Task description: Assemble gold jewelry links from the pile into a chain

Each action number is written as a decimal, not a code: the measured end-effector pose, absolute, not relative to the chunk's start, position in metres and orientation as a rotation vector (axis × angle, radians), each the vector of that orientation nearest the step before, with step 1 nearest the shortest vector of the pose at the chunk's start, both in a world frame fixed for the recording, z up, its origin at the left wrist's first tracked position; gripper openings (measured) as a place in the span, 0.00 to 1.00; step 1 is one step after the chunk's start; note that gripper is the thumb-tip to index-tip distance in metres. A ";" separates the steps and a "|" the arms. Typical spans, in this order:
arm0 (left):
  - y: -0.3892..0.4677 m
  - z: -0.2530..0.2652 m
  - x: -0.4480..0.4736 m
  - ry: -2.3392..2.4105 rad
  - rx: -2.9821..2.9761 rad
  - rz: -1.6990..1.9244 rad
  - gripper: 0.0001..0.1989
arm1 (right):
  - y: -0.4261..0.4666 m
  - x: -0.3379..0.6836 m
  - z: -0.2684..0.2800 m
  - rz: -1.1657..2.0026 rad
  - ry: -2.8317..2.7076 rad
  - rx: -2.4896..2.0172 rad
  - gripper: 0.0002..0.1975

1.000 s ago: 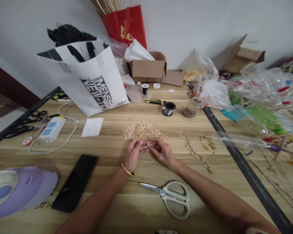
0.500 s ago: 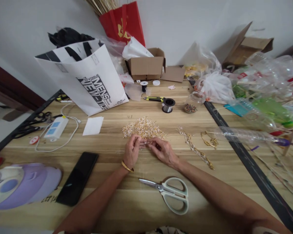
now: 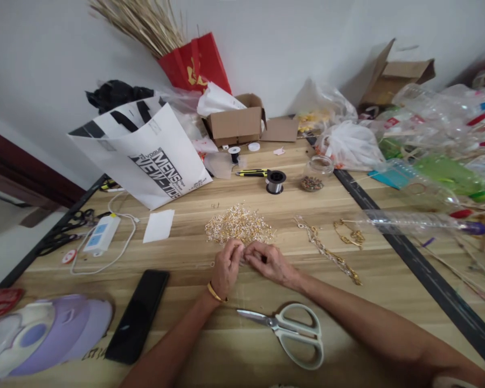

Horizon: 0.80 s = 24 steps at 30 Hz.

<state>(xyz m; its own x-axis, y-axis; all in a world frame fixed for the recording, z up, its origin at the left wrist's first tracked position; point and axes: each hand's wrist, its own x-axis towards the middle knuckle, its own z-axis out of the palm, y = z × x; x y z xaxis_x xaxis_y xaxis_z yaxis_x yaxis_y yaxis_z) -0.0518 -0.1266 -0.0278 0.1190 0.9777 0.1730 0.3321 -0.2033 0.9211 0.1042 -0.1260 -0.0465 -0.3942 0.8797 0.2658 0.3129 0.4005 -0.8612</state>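
My left hand (image 3: 227, 264), with a gold bangle (image 3: 216, 292) at its wrist, is closed in a pinch at the near edge of a pile of small gold and clear beads (image 3: 239, 223). Close against it, my right hand (image 3: 270, 261) pinches too, fingertips almost meeting the left ones. Whatever lies between the fingers is too small and hidden to name. White-handled scissors (image 3: 272, 323) lie on the table below my hands, blades pointing left. To the right are a gold and silver chain (image 3: 327, 250) and a coiled gold chain (image 3: 350, 233).
Behind the beads are a wire spool (image 3: 275, 182), a yellow-black utility knife (image 3: 253, 173) and a jar of beads (image 3: 313, 180). Leftward lie a black phone (image 3: 138, 315), a power strip (image 3: 101, 235) and a white paper bag (image 3: 145, 156). Plastic bottles (image 3: 440, 161) crowd the right side.
The view has tilted up slightly, so everything sits lower in the picture. My fingers have drawn closer together and curled more tightly in front of the bead pile.
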 end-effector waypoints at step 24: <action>-0.119 -0.040 -0.059 0.895 0.908 0.916 0.13 | -0.123 0.107 -0.047 1.150 -1.740 -0.971 0.10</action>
